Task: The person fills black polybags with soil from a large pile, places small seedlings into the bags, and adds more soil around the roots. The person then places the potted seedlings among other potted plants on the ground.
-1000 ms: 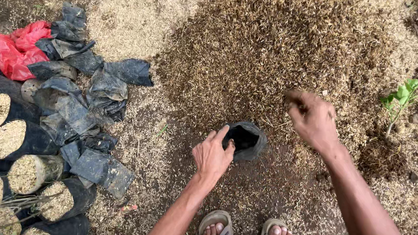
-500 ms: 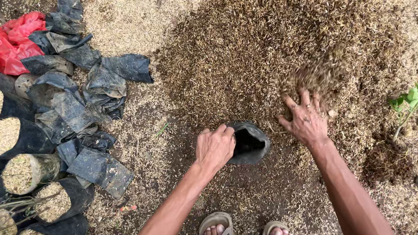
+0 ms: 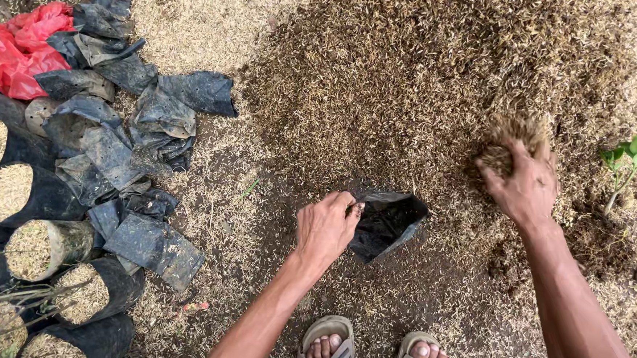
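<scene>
1. Two hands are seen; the right hand (image 3: 525, 186), flat on the heap half a second ago, is now lifted right of the black bag (image 3: 385, 222), grip clamped on dry husks (image 3: 510, 134).
2. The crinkled plastic bag's rim is pinched open by the left hand (image 3: 325, 226), on the husk-strewn ground.

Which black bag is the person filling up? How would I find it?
Start at the big brown heap of husks and come down to its near edge, just above the sandalled feet. There one black bag sits alone, its mouth held open by the left hand. The other empty bags lie flat, piled far left.
</scene>
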A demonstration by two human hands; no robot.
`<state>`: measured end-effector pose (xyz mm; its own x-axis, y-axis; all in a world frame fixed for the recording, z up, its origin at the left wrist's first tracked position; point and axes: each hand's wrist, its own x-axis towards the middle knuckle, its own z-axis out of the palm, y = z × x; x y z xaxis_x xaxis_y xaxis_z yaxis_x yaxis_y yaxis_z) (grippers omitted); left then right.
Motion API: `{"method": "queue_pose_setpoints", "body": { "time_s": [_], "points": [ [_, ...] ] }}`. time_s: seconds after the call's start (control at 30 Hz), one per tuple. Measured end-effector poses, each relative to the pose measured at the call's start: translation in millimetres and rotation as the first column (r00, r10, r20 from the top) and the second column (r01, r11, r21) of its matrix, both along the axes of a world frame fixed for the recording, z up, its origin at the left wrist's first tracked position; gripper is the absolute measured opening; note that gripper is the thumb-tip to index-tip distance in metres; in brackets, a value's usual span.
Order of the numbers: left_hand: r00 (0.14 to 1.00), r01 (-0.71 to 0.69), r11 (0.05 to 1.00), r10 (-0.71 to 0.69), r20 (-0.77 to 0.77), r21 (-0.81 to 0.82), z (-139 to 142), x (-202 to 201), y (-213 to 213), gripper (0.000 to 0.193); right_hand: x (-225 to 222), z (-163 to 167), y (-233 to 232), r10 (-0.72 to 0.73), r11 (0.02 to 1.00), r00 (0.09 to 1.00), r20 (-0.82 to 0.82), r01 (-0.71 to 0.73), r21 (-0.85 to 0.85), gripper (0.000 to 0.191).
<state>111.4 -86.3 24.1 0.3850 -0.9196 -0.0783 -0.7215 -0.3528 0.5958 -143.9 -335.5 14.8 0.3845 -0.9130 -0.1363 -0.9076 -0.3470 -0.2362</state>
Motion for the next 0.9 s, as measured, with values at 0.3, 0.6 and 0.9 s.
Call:
{"method": "queue_pose_setpoints", "body": {
  "time_s": [0.3,0.6,0.9],
  "points": [
    [0.996,-0.047,0.999,0.047,-0.075,0.0,-4,-6,-6,0.025,25,-24,11,-0.08,0.993,0.997,0.018,0.078,0.088,0.05],
    [0.986,-0.07,0.996,0.062,-0.156,-0.046,-4,-16,-9,0.016,-4,58,4,-0.835,0.518,-0.267,0.481,-0.091,0.85,0.023],
    [0.946,-0.135,0.991,0.133,-0.295,0.016,13,-19,-18,0.018,66,124,97,-0.917,0.398,-0.175,0.358,-0.346,0.85,0.03]
  ]
}}
